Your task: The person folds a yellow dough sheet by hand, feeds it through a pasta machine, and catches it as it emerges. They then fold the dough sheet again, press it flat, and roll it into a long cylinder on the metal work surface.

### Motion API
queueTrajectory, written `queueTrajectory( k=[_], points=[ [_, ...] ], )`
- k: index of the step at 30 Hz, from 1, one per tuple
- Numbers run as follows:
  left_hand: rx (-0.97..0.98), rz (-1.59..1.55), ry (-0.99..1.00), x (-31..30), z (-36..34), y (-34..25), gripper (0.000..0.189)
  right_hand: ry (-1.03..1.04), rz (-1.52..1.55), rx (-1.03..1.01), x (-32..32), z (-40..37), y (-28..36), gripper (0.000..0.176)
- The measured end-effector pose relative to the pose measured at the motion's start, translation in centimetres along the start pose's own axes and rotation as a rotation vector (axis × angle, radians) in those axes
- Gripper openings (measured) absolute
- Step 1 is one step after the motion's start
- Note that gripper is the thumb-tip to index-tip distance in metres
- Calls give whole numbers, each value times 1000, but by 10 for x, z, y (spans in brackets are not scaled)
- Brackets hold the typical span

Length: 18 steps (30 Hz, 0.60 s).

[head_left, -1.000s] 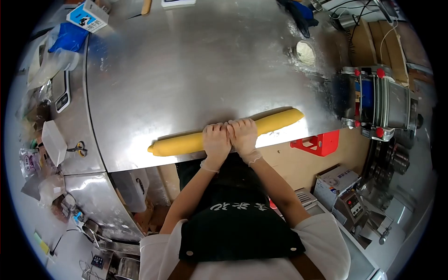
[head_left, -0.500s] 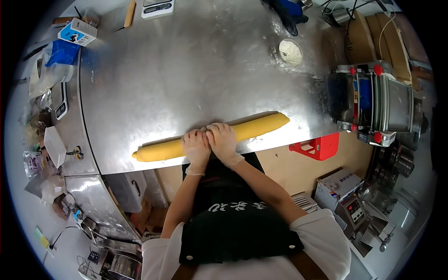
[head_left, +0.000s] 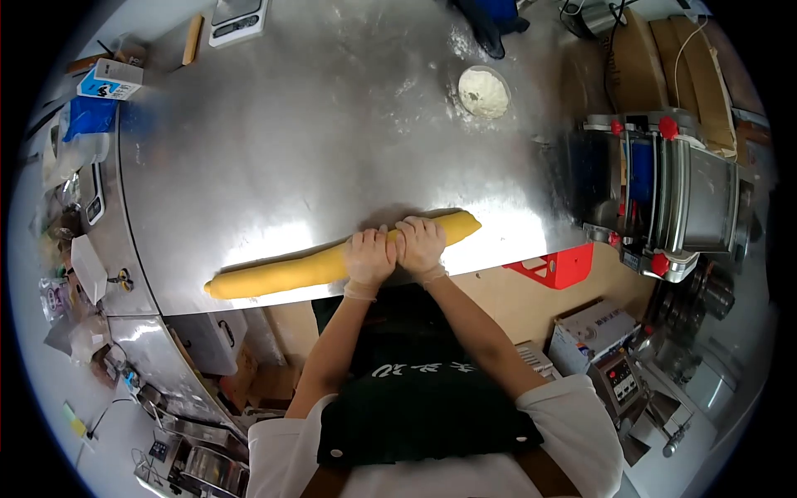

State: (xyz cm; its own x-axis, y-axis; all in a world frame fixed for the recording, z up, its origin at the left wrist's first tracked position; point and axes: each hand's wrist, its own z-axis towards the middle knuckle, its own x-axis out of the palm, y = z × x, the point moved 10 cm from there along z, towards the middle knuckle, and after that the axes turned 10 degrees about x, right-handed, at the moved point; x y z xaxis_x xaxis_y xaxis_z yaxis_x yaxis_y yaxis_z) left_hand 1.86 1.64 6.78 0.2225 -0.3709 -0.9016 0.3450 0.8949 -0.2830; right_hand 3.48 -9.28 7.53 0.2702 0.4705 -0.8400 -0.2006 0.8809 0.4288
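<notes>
A long yellow roll, like dough (head_left: pixel 282 275), lies slantwise along the near edge of the metal table (head_left: pixel 274 158), its right end farther from me. My left hand (head_left: pixel 370 257), in a clear glove, is wrapped over the roll right of its middle. Close beside it, my right hand (head_left: pixel 421 244), also gloved, grips the roll nearer its right end. Both thumbs meet or nearly meet between the hands. The undersides of the fingers are hidden behind the roll.
A bowl of white powder (head_left: pixel 484 92) stands at the back, with powder scattered around it. At the right is a metal machine with red knobs (head_left: pixel 681 195). A white scale (head_left: pixel 238 18) sits at the back left. Below the table's right side is a red container (head_left: pixel 564 267).
Both hands have moved right along the roll, toward its right end. The view has shifted, so the table and the roll appear farther left.
</notes>
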Motion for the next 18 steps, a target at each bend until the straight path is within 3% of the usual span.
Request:
queueTrajectory(
  k=[4,7,8,10,13,18],
  points=[
    [-106,-35,-26,-11,12,0,18,228,69,69,6,13,-5,15],
    [-25,-33,-46,-11,42,-43,17,314,-57,-3,-4,24,-34,14],
    [2,-47,-53,-1,50,-57,16,332,-97,88,-9,37,-50,15],
    [-14,-64,90,41,52,-67,14,281,67,183,-3,39,-83,13],
    [32,-52,-61,40,52,-72,13,47,148,123,-16,30,-89,12],
    [4,-111,-59,38,61,-68,15,98,123,91,-8,40,-93,11]
  ],
)
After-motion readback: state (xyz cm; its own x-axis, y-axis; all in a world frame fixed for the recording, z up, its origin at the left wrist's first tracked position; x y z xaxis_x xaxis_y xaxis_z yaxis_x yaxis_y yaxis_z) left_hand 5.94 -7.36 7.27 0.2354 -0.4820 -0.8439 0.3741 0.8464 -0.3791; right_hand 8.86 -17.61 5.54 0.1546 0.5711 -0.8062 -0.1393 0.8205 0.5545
